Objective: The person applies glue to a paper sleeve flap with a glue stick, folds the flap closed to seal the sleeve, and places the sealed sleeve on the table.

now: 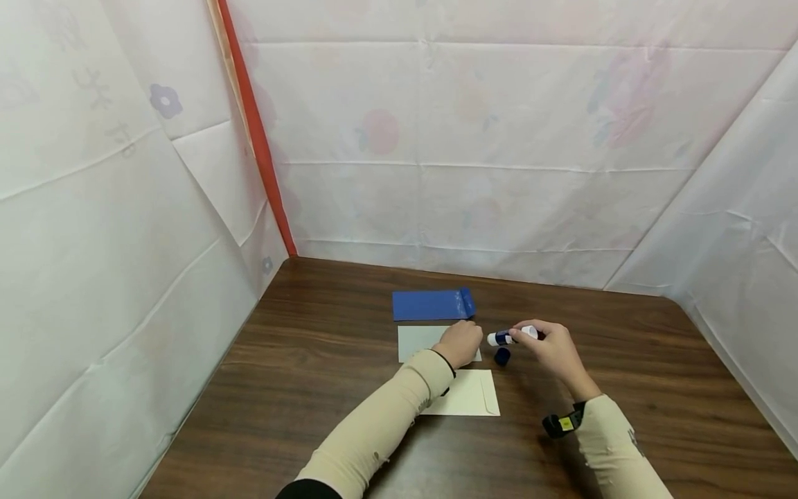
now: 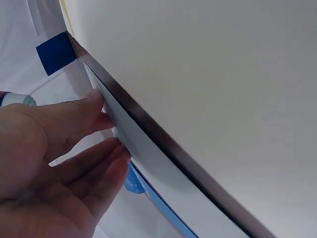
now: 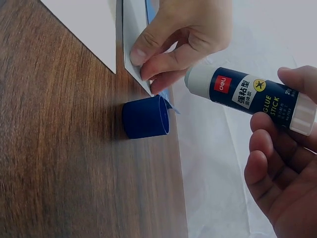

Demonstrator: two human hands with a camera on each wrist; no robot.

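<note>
My right hand (image 1: 556, 352) holds a glue stick (image 3: 252, 93) between thumb and fingers, its white end pointing left toward the other hand. The glue stick has no cap on, and its dark blue cap (image 3: 143, 118) stands on the table just below it. At the right end of a pale grey-green envelope (image 1: 420, 341), my left hand (image 1: 460, 344) pinches the edge with thumb and bent fingertips. Much of that end is hidden under the hand in the head view. In the left wrist view, the fingertips (image 2: 119, 148) meet the envelope's edge.
A blue envelope (image 1: 427, 305) with whitish smears by its flap lies behind the grey-green one. Nearer me is a cream envelope (image 1: 474, 394), partly covered by the left forearm. Sheeted walls (image 1: 499, 138) border the brown wooden table (image 1: 299, 346) at the back and sides.
</note>
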